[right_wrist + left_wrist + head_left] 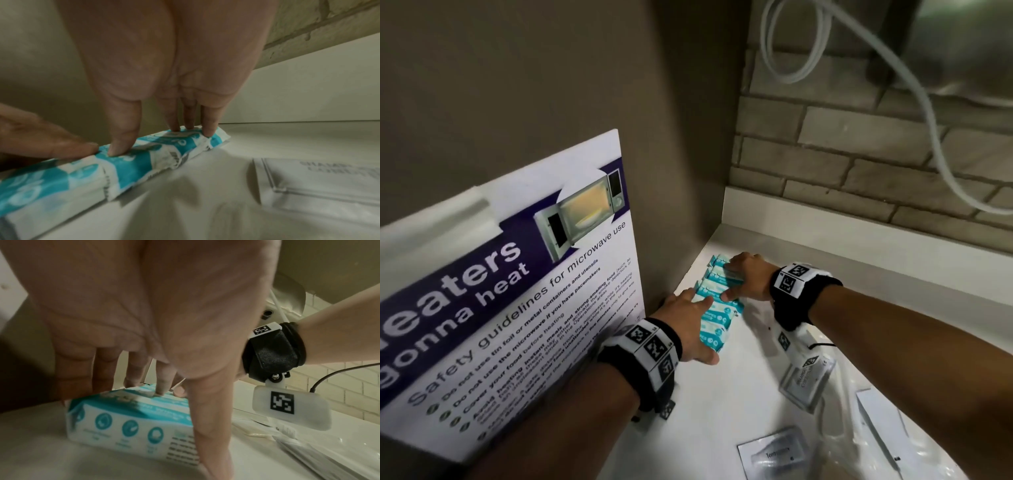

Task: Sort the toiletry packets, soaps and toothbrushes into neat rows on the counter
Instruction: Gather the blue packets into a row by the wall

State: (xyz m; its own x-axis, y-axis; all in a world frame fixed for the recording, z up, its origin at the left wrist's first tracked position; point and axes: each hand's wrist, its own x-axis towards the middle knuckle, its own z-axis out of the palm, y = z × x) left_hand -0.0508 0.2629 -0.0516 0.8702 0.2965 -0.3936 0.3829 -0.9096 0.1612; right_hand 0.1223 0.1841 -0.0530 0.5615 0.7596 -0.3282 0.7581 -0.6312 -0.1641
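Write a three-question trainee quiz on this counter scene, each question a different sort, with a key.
1. True or false: the left hand lifts a soap off the counter.
2. Multiple choice: the right hand's fingers rest on A) a toothbrush, B) the row of teal soaps, C) the microwave poster.
3. Fill in: the teal soaps lie in a row beside the ____ wall.

Key: 1 false, both hands press flat on the row. 2 B. 3 left.
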